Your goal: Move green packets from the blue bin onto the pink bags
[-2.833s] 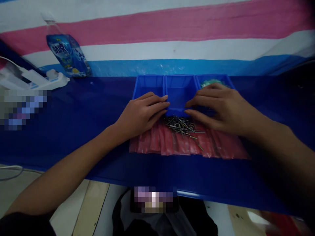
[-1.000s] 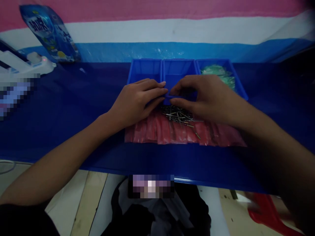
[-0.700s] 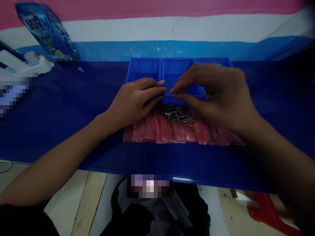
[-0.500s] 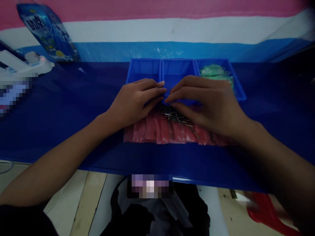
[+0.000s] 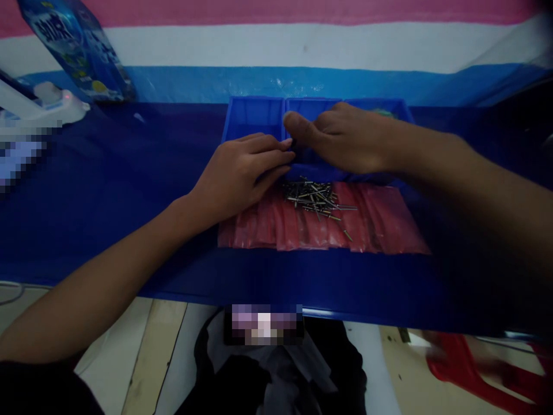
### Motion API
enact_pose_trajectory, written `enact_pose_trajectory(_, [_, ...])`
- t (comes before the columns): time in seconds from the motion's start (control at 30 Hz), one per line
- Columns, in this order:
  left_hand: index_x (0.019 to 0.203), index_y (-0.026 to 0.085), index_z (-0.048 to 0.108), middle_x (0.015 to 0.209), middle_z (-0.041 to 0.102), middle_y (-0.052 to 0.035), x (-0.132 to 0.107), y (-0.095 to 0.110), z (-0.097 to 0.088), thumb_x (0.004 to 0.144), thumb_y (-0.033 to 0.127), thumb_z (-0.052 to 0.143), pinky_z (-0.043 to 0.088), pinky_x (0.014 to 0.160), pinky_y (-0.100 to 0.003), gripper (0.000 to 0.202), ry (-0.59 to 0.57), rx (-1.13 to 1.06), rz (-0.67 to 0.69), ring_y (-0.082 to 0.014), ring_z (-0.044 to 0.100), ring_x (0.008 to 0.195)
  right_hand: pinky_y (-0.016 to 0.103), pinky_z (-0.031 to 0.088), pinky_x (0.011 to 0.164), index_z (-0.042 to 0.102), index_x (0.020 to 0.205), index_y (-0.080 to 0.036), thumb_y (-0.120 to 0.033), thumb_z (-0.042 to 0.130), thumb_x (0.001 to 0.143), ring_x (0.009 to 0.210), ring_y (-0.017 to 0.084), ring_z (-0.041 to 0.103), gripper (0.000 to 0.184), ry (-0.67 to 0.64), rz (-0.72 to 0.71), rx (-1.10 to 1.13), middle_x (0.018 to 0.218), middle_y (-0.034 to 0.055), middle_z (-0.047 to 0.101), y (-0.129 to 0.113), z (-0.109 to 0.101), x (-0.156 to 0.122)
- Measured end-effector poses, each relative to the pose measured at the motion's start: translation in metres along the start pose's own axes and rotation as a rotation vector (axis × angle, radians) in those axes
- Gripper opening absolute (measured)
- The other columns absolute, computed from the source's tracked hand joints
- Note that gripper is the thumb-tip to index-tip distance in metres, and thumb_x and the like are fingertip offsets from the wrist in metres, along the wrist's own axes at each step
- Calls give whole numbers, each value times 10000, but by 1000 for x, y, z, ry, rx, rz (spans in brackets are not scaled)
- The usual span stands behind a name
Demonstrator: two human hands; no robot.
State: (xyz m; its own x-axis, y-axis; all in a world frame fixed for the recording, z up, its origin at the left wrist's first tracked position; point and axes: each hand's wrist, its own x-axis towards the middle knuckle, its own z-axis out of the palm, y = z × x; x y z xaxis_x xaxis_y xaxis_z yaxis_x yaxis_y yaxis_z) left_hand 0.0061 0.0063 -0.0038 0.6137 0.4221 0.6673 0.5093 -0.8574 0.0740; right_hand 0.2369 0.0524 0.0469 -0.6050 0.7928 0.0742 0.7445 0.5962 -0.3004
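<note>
Left hand (image 5: 242,173) lies flat and palm down, fingers (image 5: 268,154) stretched long and held close together, pointing across toward the other hand. Their tips sit right at the near wall of the middle blue bin (image 5: 311,109), just beyond the top edge of the red plastic bags (image 5: 380,222).

Right hand (image 5: 341,141) reaches in from the right, over the middle bin, with the thumb (image 5: 294,125) stuck out to the left near the divider between the left blue bin (image 5: 253,115) and the middle one. The other fingers curl down into the bin; whether they pinch anything I cannot tell, since the hand's back hides them and the light is dim. Thumb tip and left fingertips are very near each other, almost touching.

Just below and to the right of the left fingertips, a heap of small metal pins (image 5: 315,199) lies on the red bags, a few strays trailing off toward the near edge.

Beyond the right knuckles, the right blue bin (image 5: 400,106) peeks out with something green in it. Far off to the left of both hands, a blue bottle (image 5: 71,49) stands at the striped wall beside a white device (image 5: 41,106).
</note>
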Motion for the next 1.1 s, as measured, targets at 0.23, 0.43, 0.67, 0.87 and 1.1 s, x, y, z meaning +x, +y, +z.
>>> enact_pose_trajectory(0.23, [1181, 175, 772, 1228, 800, -59, -2, -3, 4, 1112, 278, 626, 655, 979, -325, 192, 15, 7, 11, -198, 791, 1126, 524, 480, 904, 661, 768, -193, -761, 120, 1083, 911, 316, 664, 845, -73, 74, -392, 938, 185, 719, 1, -5, 14])
enact_pose_trajectory(0.43, [1204, 181, 751, 1217, 798, -58, -1, -1, 3, 1137, 293, 577, 650, 966, -316, 217, 5, 36, 21, -185, 784, 1100, 453, 460, 791, 621, 634, -210, -750, 45, 1084, 687, 258, 605, 909, -94, -3, -308, 615, 95, 552, -4, -3, -19])
enact_pose_trajectory(0.67, [1304, 267, 724, 1301, 763, -57, 3, -5, -6, 1132, 397, 570, 656, 980, -398, 265, -118, 53, -26, -223, 748, 1173, 615, 459, 1069, 797, 994, -291, -625, 477, 1077, 1194, 406, 638, 469, 277, -93, -204, 1130, 138, 742, 10, -3, -73])
enact_pose_trajectory(0.87, [1379, 192, 711, 1530, 642, -160, 1, -7, -5, 1109, 337, 609, 650, 1062, -522, 323, -180, 114, 3, -328, 700, 1324, 500, 613, 898, 800, 1131, -227, -457, 518, 1105, 1026, 312, 732, 364, 208, -215, -181, 1296, 160, 706, 31, 1, -92])
enact_pose_trajectory(1.1, [1295, 181, 744, 1489, 687, -127, 1, -5, -7, 1108, 277, 612, 686, 1025, -455, 248, -148, 123, 44, -271, 760, 1197, 444, 650, 902, 812, 1113, -194, -291, 570, 1096, 1036, 279, 758, 261, 271, -347, -136, 1227, 138, 725, 36, 3, -92])
